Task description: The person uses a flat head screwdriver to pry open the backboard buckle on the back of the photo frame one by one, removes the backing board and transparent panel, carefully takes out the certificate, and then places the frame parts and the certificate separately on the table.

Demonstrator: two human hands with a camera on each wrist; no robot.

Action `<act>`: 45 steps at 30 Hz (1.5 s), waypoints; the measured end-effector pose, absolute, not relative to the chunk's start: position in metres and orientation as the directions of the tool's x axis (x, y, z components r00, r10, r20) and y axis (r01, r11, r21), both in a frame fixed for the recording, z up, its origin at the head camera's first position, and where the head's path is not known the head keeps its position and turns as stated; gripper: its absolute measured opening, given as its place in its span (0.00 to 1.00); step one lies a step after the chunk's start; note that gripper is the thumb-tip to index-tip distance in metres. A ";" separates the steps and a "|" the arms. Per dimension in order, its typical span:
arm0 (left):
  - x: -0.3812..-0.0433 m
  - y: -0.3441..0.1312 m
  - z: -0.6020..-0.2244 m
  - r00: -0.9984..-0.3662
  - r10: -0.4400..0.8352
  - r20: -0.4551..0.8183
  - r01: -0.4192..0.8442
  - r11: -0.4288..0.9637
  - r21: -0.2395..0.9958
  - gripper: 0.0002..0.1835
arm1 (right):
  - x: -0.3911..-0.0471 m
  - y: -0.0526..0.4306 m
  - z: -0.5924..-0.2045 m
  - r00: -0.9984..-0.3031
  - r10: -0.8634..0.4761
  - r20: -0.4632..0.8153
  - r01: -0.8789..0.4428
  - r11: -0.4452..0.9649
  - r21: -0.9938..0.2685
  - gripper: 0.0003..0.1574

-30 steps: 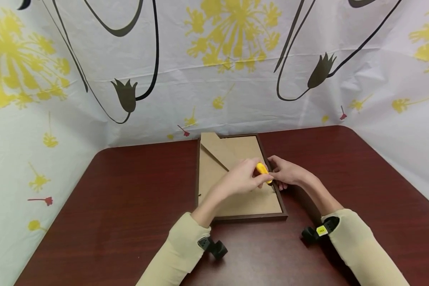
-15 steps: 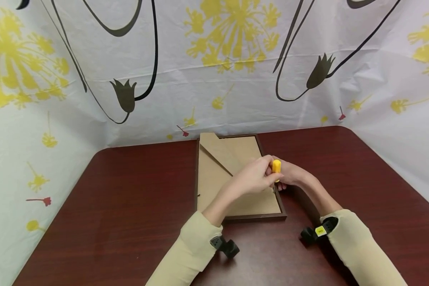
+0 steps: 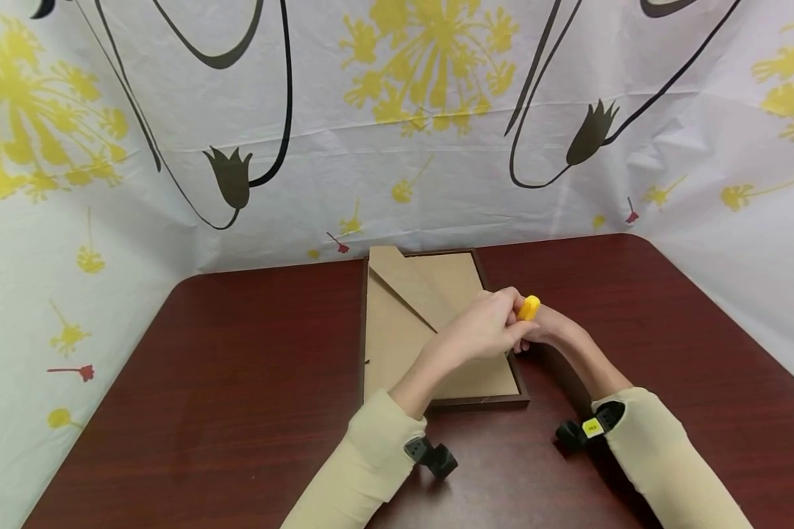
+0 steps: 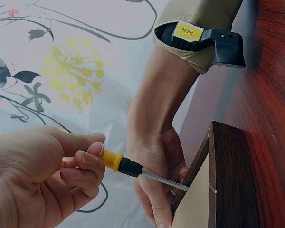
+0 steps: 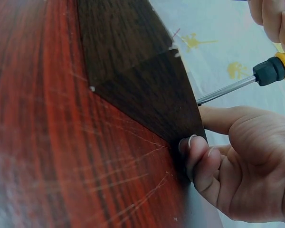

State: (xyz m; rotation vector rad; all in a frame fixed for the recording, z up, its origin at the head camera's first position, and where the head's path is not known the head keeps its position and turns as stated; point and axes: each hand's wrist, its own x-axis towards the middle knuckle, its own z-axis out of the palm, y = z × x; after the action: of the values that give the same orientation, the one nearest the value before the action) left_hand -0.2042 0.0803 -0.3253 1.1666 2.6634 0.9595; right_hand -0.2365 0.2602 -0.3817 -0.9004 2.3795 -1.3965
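1. Nearest, two pale sleeves (image 3: pixel 370 455) carry black wrist cameras (image 3: pixel 440 461) above the dark red-brown wooden table (image 3: pixel 238 382); both sleeves are cut off by the lower edge of the head view.
2. The left hand (image 3: pixel 483 327) is closed round the yellow handle of a screwdriver (image 4: pixel 129 167), whose metal shaft slants down to the inner edge of the frame's right-hand rail.
3. If the angle is too shallow or the push too hard, the tip could skid out and jab the other hand, or gouge the rail or board.
4. The right hand (image 5: pixel 259 164) grips that same rail, fingers curled against its outer side, close beside the shaft. A loosened hold could let the frame slide under side pressure.
5. The dark wooden picture frame (image 3: pixel 479 402) lies on the table near its far edge, brown backing board (image 3: pixel 397 378) upward. The shaft's very tip, its shape and whatever it bears on cannot be made out; in the head view, the hands cover that spot.
6. Farthest, a cardboard easel flap (image 3: pixel 387 266) lies slantwise across the board, its lower end hidden by the left hand and arm. Behind hangs a flower-printed white cloth (image 3: pixel 384 154).
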 end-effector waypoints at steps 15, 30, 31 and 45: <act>-0.202 0.053 -0.333 -0.711 0.686 0.156 0.587 0.456 0.669 0.10 | -0.253 0.259 -0.394 -0.864 -0.476 -0.163 -0.118 0.506 -0.854 0.25; -0.205 0.003 -0.347 -0.750 0.650 0.124 0.598 0.586 0.546 0.11 | -0.250 0.254 -0.390 -0.901 -0.350 -0.254 -0.049 0.666 -0.744 0.54; -0.205 0.000 -0.349 -0.750 0.652 0.112 0.597 0.596 0.537 0.13 | -0.250 0.254 -0.390 -0.901 -0.351 -0.254 -0.049 0.665 -0.745 0.54; -0.213 -0.044 -0.371 -0.765 0.640 0.079 0.564 0.605 0.562 0.12 | -0.248 0.254 -0.387 -0.896 -0.364 -0.256 -0.052 0.656 -0.753 0.53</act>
State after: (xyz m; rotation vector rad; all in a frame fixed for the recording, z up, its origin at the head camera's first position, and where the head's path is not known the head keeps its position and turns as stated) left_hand -0.2132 -0.0436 -0.3712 1.0167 2.6964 0.8749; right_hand -0.2482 0.2543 -0.3874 -0.3280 2.4890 -1.1138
